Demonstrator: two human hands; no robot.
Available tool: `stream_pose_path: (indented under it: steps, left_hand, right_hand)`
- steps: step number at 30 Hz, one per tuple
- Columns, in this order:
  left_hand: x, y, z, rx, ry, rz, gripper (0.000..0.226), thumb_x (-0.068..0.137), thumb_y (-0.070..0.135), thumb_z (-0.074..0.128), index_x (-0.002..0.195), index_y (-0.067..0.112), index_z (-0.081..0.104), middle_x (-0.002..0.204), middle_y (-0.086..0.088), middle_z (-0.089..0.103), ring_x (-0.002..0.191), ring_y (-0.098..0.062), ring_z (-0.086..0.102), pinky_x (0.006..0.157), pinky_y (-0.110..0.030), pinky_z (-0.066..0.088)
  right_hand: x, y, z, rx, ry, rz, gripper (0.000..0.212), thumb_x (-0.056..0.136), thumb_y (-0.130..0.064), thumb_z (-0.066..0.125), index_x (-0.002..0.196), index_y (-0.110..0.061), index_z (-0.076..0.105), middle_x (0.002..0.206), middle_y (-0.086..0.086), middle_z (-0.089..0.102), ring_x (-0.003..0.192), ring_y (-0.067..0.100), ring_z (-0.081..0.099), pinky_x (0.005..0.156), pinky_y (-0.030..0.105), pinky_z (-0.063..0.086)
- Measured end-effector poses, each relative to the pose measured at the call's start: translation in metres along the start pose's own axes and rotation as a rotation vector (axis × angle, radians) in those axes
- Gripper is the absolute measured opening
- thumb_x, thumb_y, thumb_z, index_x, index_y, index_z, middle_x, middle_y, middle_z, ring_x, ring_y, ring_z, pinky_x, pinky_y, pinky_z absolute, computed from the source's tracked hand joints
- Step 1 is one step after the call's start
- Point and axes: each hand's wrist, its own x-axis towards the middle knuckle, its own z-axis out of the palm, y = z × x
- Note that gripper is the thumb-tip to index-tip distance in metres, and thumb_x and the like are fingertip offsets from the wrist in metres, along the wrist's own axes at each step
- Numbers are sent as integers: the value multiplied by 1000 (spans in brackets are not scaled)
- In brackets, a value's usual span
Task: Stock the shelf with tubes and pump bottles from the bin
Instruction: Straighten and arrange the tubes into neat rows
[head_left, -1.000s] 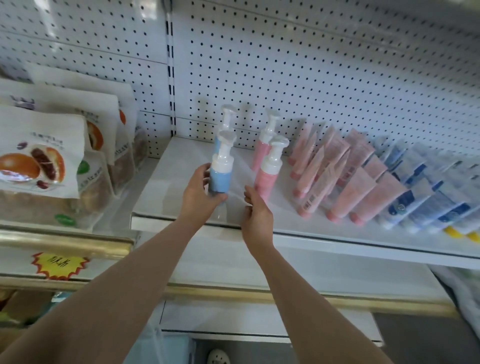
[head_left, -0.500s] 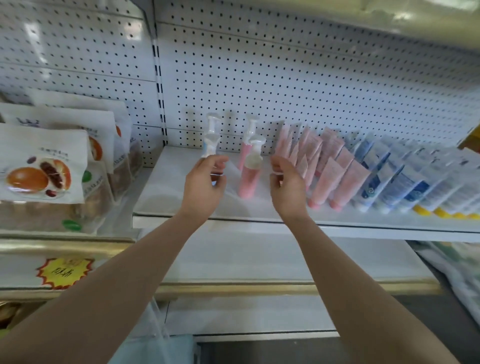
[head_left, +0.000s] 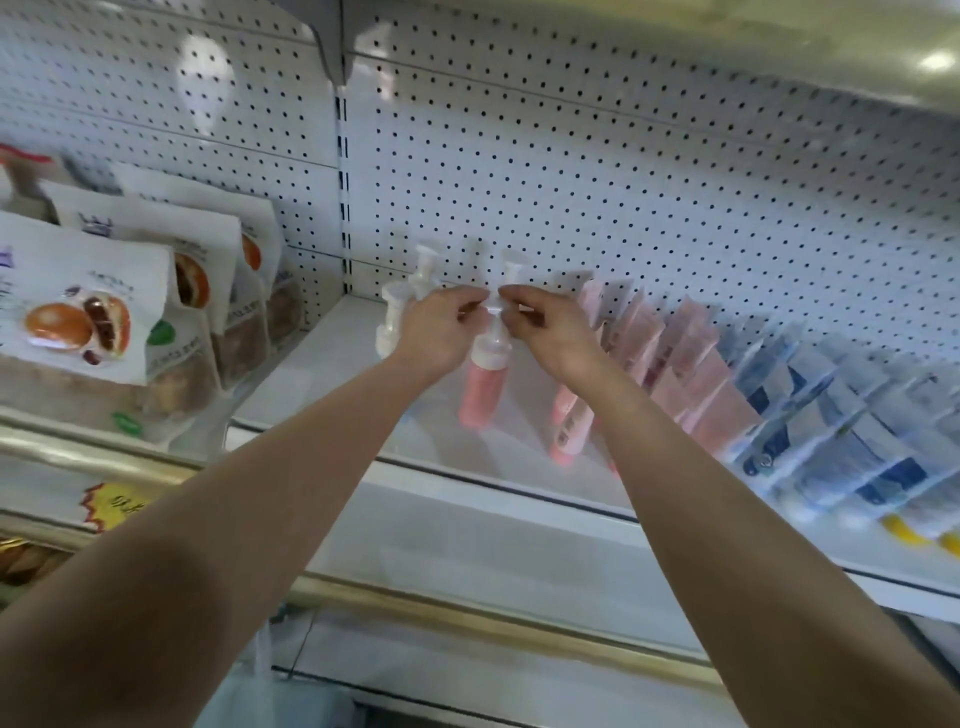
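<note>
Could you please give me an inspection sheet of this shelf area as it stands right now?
Surface: white shelf, stocked, pegboard back behind.
Job's things: pink pump bottle stands at front; other pump bottles left and behind; pink tubes, then blue-and-white tubes, lean in rows rightward.
Clutter: nothing seen.
Hands: left hand and right hand both pinch the pink pump bottle's pump head.
Cables: nothing seen.
Surroundings: snack bags on the left bay; yellow price tag below them.

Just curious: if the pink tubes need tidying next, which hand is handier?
Probably the right hand: it lies next to the pink tubes, while the left hand is beyond the pink pump bottle both pinch.
</note>
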Motion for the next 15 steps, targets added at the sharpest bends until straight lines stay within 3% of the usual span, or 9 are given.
stream_pose_path:
  steps: [5, 9, 11, 13, 15]
  left_hand:
    - [0, 0, 11, -314, -11, -132, 33, 96, 2, 47, 125, 6, 60, 91, -10, 65, 100, -32, 66, 97, -43, 50]
    - [0, 2, 12, -345, -51, -144, 33, 97, 1, 43, 125, 5, 59, 103, -17, 67, 101, -27, 65, 99, -40, 50]
    - [0, 3, 10, -259, -57, -93, 34, 97, 5, 46, 128, 7, 58, 115, -14, 65, 107, -24, 62, 102, -30, 45]
    - [-3, 8, 1, -135, -7, 15, 35, 97, 7, 48, 130, 10, 58, 119, -8, 64, 103, -18, 60, 93, -16, 40]
    - [-7, 14, -14, -106, 69, 172, 36, 94, 3, 51, 128, 11, 61, 119, -7, 64, 94, -14, 58, 84, -14, 41]
  right_hand:
    - [-2, 2, 0, 97, 43, 52, 36, 91, -18, 67, 126, -12, 64, 118, 6, 67, 97, 21, 69, 96, 38, 52]
    - [-5, -1, -2, 60, 56, 63, 36, 90, -20, 68, 125, -12, 65, 114, 1, 68, 98, 21, 68, 96, 37, 51]
    - [-7, -2, -2, 27, 59, 56, 36, 91, -19, 66, 127, -12, 63, 118, 2, 67, 102, 20, 67, 96, 31, 49]
    - [-11, -6, -3, -4, 89, 45, 38, 93, -20, 63, 130, -11, 61, 124, 3, 65, 110, 17, 63, 95, 23, 46]
    - [-12, -12, -2, -34, 157, 27, 37, 94, -19, 61, 131, -12, 60, 128, 4, 63, 115, 17, 60, 98, 25, 45]
